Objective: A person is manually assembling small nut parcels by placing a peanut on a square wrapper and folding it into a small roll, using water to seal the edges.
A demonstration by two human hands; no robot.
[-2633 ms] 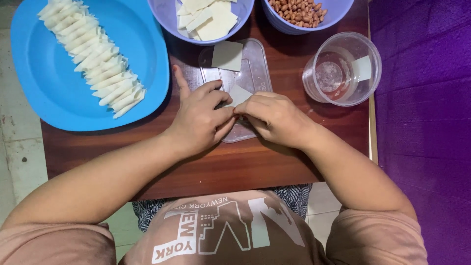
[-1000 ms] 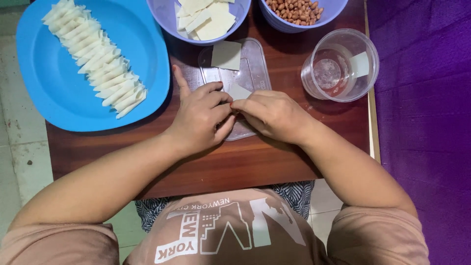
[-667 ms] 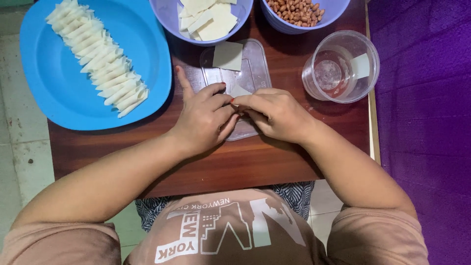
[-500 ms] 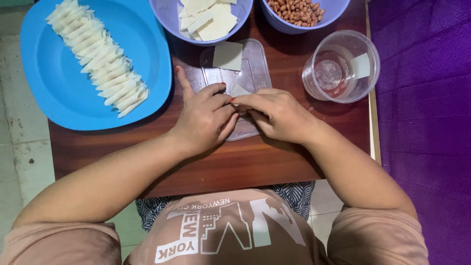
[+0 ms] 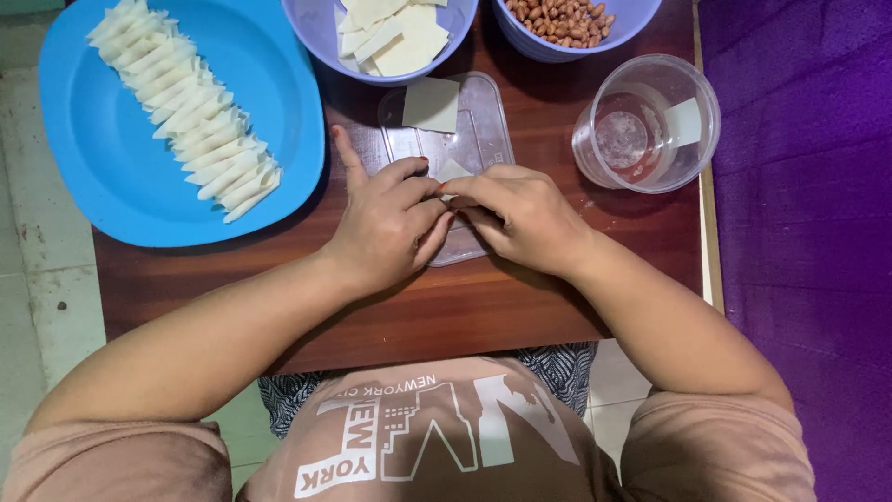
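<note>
Your left hand (image 5: 386,226) and right hand (image 5: 520,216) meet over the clear board (image 5: 483,130), fingertips pinched together on a small pale wrapper (image 5: 453,171). Just beyond lies a square wrapper (image 5: 431,104) on the board. Farther off sit the blue plate (image 5: 93,186) of rolls (image 5: 186,121), two bowls and the cup (image 5: 647,123).

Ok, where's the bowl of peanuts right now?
In the head view, the lavender bowl of peanuts sits at the table's far edge, right of centre, between the lavender bowl of pale wrapper squares and the clear plastic cup.
</note>
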